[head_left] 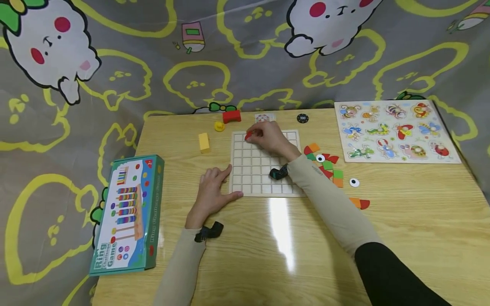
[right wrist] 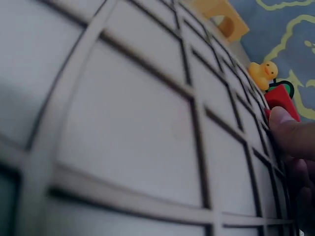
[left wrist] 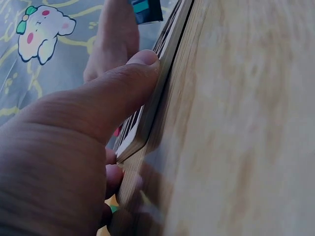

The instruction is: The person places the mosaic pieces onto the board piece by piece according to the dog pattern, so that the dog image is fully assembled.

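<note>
A wooden grid board [head_left: 248, 173] with square cells lies on the table. Over its far left part, my right hand [head_left: 271, 138] pinches a small red piece [head_left: 248, 135] between thumb and fingers. Most of that piece is hidden; a sliver of red shows by the thumb in the right wrist view. My left hand [head_left: 211, 191] rests at the board's near left corner, with the thumb [left wrist: 140, 66] against the near edge and the fingers along the left side. Red, green and orange tiles [head_left: 327, 165], with a white eye disc [head_left: 320, 158] among them, lie right of the board.
Beyond the board are a red block [head_left: 232, 117], a yellow duck [head_left: 219, 126], a card [head_left: 264, 117] and a black chip [head_left: 303, 118]. A yellow block [head_left: 204, 143] and a game box [head_left: 130, 212] lie left. An insect puzzle board [head_left: 398, 131] lies far right.
</note>
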The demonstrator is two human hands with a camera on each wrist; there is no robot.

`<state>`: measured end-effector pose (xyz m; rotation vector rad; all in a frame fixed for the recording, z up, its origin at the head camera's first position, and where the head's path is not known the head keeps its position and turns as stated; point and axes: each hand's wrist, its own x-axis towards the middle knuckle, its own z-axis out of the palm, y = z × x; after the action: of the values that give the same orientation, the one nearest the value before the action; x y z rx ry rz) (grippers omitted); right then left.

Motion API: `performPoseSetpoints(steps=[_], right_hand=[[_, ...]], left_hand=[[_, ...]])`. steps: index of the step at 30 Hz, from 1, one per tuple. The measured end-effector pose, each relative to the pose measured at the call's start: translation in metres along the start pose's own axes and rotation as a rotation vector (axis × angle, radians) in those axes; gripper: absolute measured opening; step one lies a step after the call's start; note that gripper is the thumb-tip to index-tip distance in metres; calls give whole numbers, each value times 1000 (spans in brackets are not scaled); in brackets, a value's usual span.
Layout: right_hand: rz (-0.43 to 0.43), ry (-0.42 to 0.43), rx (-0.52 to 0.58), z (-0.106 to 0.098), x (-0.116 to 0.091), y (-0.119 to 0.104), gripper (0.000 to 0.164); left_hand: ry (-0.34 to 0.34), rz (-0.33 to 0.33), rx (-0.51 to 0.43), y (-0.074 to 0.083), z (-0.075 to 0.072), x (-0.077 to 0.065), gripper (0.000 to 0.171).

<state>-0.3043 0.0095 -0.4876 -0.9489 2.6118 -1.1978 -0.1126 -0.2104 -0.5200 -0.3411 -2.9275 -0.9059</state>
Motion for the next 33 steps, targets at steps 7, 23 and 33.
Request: performPoseSetpoints(steps=[7,23,33], right_hand=[[25,9,-21,-3,-5,1,32],[26,103,-50,-2,-7,-2,28],[-25,122,51,-42,-38,-6,36]], left_hand=[[-12,0,31,7,-1,2,96],[-17,12,35,8,0,4,95],[-12,-12,35,3,-1,0,96]])
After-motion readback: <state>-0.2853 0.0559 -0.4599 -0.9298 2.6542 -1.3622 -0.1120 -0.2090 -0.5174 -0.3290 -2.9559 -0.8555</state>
